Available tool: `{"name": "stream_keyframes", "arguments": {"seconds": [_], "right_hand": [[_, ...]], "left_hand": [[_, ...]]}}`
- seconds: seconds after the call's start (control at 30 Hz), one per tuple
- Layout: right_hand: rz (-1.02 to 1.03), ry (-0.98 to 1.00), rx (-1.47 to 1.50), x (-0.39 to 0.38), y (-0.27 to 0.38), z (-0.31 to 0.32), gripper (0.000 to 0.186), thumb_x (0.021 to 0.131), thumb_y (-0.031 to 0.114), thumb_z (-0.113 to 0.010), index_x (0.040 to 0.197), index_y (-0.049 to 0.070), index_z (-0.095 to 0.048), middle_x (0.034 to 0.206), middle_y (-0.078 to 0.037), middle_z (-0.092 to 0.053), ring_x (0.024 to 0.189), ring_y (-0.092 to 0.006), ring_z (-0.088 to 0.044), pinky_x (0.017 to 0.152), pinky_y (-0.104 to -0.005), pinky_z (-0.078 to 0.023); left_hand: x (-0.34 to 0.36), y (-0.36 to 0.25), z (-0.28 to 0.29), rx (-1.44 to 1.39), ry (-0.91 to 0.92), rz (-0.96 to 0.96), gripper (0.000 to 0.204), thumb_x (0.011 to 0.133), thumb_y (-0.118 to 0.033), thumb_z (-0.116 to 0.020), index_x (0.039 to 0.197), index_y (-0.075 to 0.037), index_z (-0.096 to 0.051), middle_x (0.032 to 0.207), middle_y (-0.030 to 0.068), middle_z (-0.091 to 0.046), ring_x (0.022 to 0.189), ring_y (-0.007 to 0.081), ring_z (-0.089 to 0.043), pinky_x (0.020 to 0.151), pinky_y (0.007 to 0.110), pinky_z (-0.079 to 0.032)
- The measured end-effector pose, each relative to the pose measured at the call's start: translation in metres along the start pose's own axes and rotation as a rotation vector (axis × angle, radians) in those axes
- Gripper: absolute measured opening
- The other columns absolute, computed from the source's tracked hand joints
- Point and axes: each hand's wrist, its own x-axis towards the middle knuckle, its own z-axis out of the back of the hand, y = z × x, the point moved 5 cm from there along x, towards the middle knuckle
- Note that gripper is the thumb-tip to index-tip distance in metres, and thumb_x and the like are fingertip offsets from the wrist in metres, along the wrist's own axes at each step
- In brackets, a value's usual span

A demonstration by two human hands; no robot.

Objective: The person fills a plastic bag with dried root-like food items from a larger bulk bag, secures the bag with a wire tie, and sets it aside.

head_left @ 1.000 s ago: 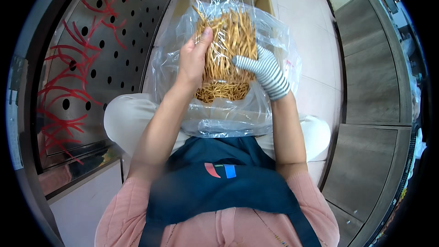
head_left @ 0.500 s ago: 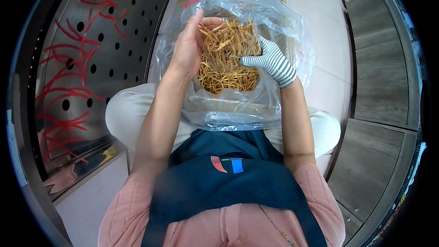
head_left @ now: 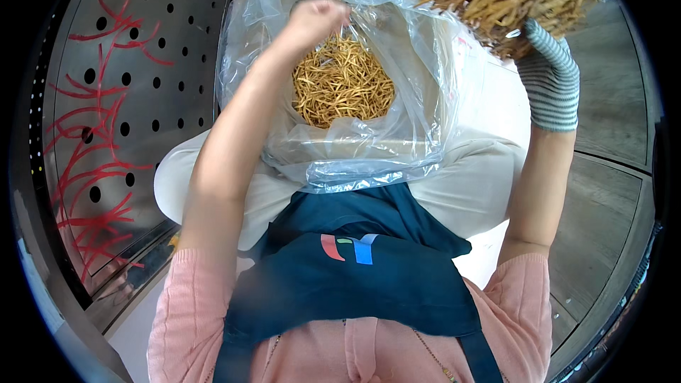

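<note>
My right hand point(head_left: 547, 81), in a grey-and-white striped glove, holds up a large bundle of dried daylily buds point(head_left: 514, 0) at the upper right. Glints of clear film show on the bundle, and its top runs out of view. Over the far part of a big clear plastic bag point(head_left: 333, 170) is my bare left hand point(head_left: 317, 18), its fingers curled closed. Whatever they may grip is hidden. Inside the bag, below that hand, lies a heap of loose yellow-brown daylily buds point(head_left: 344, 89).
The bag lines a cardboard box point(head_left: 355, 147) between my bent legs. A perforated metal panel point(head_left: 152, 64) with red painted strokes stands at the left. Grey wood-grain cabinet doors point(head_left: 589, 241) run along the right, beside the pale tiled floor.
My right hand has lifted the bundle out of the bag and carried it up to the right. My left hand has left the bundle and closed, staying over the bag.
</note>
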Motion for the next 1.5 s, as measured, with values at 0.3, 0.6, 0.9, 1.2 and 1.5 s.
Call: {"name": "stream_keyframes", "arguments": {"seconds": [0.3,0.6,0.9,1.2,1.5], "right_hand": [[-0.050,-0.310,0.196,-0.012,-0.017,0.033,0.044,0.075,0.015,-0.069,0.113,-0.005,-0.057,0.111,-0.015,-0.061,0.109,-0.0261,-0.055,0.099,-0.0372,-0.041],[-0.123,-0.348,0.196,-0.011,-0.013,0.028,0.053,0.074,0.017,-0.069,0.119,-0.005,-0.053,0.116,-0.016,-0.059,0.111,-0.0276,-0.053,0.098,-0.0389,-0.042],[-0.178,-0.302,0.173,-0.005,-0.021,0.025,0.052,0.075,0.011,-0.066,0.122,-0.003,-0.050,0.116,-0.014,-0.059,0.111,-0.0278,-0.054,0.098,-0.0381,-0.041],[-0.141,-0.066,0.138,0.003,-0.041,0.000,0.040,0.069,0.009,-0.070,0.106,-0.002,-0.059,0.092,-0.009,-0.065,0.087,-0.0210,-0.062,0.078,-0.0326,-0.051],[-0.535,0.285,-0.345,0.021,-0.153,-0.055,0.072,0.060,-0.006,-0.072,0.127,-0.004,-0.048,0.109,-0.013,-0.063,0.099,-0.0234,-0.060,0.084,-0.0331,-0.050]], "left_hand": [[0.019,0.121,-0.064,1.193,0.122,-0.098,0.029,0.079,-0.018,-0.060,0.103,-0.002,-0.059,0.113,0.0158,-0.058,0.110,0.0322,-0.051,0.092,0.042,-0.042],[0.096,0.165,-0.119,1.730,0.379,-0.296,0.064,0.081,-0.021,-0.062,0.137,-0.003,-0.036,0.137,0.0099,-0.044,0.127,0.0243,-0.036,0.099,0.039,-0.032],[0.083,0.171,-0.117,1.608,0.530,-0.095,0.035,0.085,-0.014,-0.053,0.119,-0.005,-0.054,0.116,0.0095,-0.058,0.116,0.0235,-0.048,0.095,0.040,-0.033],[0.045,0.110,-0.064,1.096,0.347,-0.038,0.024,0.086,-0.012,-0.049,0.106,0.001,-0.051,0.093,0.0235,-0.064,0.092,0.0358,-0.063,0.078,0.043,-0.049],[0.003,0.039,0.027,0.618,0.082,0.006,0.039,0.088,-0.022,-0.056,0.121,-0.005,-0.047,0.097,0.0132,-0.062,0.091,0.0236,-0.056,0.079,0.035,-0.045]]}}
